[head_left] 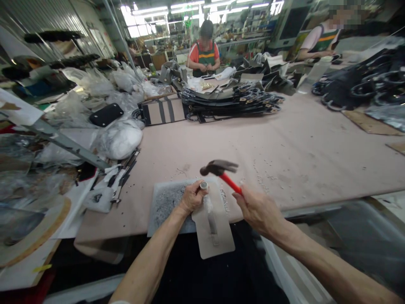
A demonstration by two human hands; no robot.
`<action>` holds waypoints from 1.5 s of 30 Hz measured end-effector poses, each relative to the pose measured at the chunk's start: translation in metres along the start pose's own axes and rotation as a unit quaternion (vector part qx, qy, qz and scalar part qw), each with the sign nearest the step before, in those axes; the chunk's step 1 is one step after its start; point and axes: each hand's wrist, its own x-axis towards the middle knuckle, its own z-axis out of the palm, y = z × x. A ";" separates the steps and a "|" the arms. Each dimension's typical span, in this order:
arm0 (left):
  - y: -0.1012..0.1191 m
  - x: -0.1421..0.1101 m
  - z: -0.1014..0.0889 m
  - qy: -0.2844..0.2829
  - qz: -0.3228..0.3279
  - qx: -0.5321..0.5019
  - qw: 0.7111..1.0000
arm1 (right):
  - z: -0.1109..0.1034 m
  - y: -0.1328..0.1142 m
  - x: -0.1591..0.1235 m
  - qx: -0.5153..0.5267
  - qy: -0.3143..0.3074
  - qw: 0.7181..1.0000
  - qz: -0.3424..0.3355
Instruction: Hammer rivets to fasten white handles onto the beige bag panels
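My right hand (pixel 257 209) is closed round the red handle of a hammer (pixel 221 171), whose dark head hangs blurred just above a metal punch (pixel 204 185). My left hand (pixel 191 198) grips that punch upright, its tip on a beige leather piece (pixel 215 232) that lies partly over a grey cutting pad (pixel 164 204) at the table's near edge. A wrapped strap or zipper runs down the middle of the beige piece.
The wide pinkish table (pixel 300 147) carries scattered punch-outs, a stack of dark bag panels (pixel 234 101) and striped panels (pixel 164 112) further back. Plastic-wrapped bundles (pixel 120 139) and clutter fill the left side. A person in an orange shirt (pixel 204 52) and another person (pixel 319 40) work beyond.
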 end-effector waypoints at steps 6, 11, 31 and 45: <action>-0.002 0.001 0.000 -0.012 0.011 0.022 1.000 | -0.051 -0.021 0.012 -0.052 0.047 0.995 -0.077; -0.006 0.001 0.000 -0.018 0.014 0.030 0.999 | -0.061 -0.044 0.014 0.020 0.275 0.960 -0.054; -0.006 0.000 0.002 0.004 0.004 0.011 1.000 | 0.061 0.032 0.004 -0.192 0.010 0.977 -0.097; 0.040 0.042 -0.038 0.312 -0.021 -0.159 0.936 | 0.055 -0.050 0.015 -0.326 -0.136 0.914 -0.199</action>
